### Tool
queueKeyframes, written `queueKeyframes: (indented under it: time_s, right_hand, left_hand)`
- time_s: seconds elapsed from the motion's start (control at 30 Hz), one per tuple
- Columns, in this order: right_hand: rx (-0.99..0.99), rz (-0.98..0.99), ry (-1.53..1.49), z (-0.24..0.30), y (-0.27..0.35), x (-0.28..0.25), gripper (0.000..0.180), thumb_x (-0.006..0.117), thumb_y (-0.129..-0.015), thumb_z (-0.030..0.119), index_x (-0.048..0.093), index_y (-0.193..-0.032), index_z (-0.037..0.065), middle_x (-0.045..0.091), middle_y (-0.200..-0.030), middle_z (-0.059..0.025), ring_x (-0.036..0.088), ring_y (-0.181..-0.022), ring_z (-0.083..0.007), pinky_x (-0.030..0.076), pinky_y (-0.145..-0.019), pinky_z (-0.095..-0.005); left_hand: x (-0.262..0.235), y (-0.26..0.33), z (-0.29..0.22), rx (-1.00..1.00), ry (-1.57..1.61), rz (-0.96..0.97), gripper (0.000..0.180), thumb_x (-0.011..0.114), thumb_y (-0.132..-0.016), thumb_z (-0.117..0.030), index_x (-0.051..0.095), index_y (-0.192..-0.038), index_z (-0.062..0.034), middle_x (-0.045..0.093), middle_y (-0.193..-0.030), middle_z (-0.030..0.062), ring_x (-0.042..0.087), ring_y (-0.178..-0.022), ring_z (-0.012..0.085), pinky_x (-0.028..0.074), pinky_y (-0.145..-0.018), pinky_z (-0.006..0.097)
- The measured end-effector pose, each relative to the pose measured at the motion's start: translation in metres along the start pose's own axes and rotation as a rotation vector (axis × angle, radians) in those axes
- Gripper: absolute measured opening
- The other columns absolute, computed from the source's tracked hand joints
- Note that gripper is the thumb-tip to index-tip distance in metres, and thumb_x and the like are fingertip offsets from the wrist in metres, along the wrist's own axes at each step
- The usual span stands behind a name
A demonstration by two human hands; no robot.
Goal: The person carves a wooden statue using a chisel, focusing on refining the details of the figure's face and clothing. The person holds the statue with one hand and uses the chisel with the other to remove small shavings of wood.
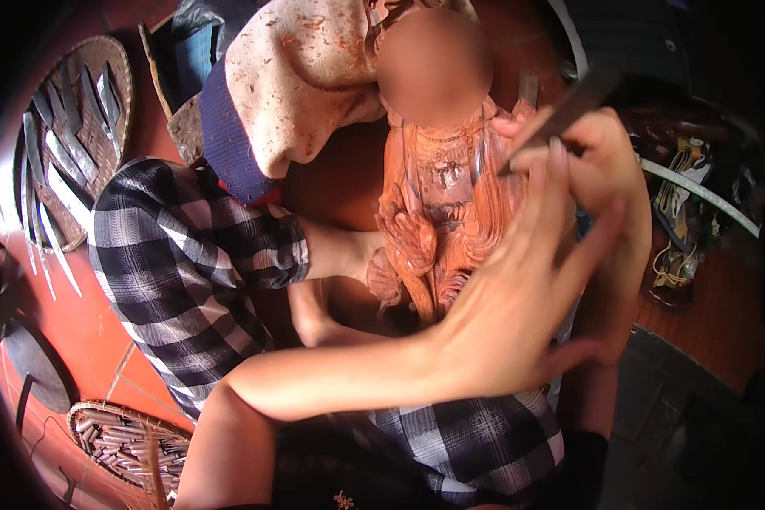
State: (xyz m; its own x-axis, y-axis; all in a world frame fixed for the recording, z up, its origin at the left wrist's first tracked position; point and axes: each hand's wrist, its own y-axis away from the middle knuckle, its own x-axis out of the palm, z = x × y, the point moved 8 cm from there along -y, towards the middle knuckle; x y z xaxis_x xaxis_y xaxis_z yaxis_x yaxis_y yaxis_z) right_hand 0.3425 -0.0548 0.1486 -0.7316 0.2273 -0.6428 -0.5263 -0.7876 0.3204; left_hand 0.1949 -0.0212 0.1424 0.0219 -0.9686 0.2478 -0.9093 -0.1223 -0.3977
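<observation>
A reddish-brown carved wooden statue (438, 195) stands upright between my folded legs, with draped robes and a raised carved hand; its head is blurred out. My right hand (599, 161) closes round a dark, flat carving chisel (574, 106) that slants down left, its narrow tip at the statue's right side. In front of the statue's lower right side, my left hand (518, 289) is stretched out with fingers spread, holding nothing. Its fingertips reach up close to the right hand; whether they touch the chisel I cannot tell. Both hands are slightly smeared by motion.
A round woven tray (126, 102) with several metal blades lies at the far left. At lower left is a woven basket (81, 408) of short chisels, below a dark round disc (38, 365). Chip-strewn beige cloth (297, 76) is beside the statue. A pale curved strip (697, 191) and cords lie right.
</observation>
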Motion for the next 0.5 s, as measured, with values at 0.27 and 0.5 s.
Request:
queueKeyframes:
  time_s: [0.27, 0.5]
  right_hand:
    - [-0.071, -0.084, 0.066, 0.002, -0.002, -0.002, 0.017, 0.081, -0.084, 0.008, 0.071, -0.087, -0.006, 0.071, -0.074, -0.0057, 0.066, -0.069, -0.0096, 0.050, -0.057, -0.0261]
    - [0.097, -0.126, 0.045, 0.002, 0.002, 0.004, 0.015, 0.076, -0.087, 0.006, 0.071, -0.088, -0.007, 0.072, -0.078, -0.0059, 0.065, -0.073, -0.0086, 0.051, -0.061, -0.0250]
  left_hand:
    - [-0.004, -0.003, 0.001, 0.015, 0.015, -0.010, 0.120, 0.089, -0.068, -0.018, 0.017, -0.162, -0.0004, -0.003, -0.156, 0.0497, 0.007, -0.146, 0.0676, 0.032, -0.117, 0.060]
    - [-0.011, -0.008, 0.008, 0.043, 0.009, -0.068, 0.124, 0.090, -0.067, -0.017, 0.013, -0.161, 0.0023, -0.001, -0.157, 0.0489, 0.011, -0.147, 0.0658, 0.034, -0.117, 0.059]
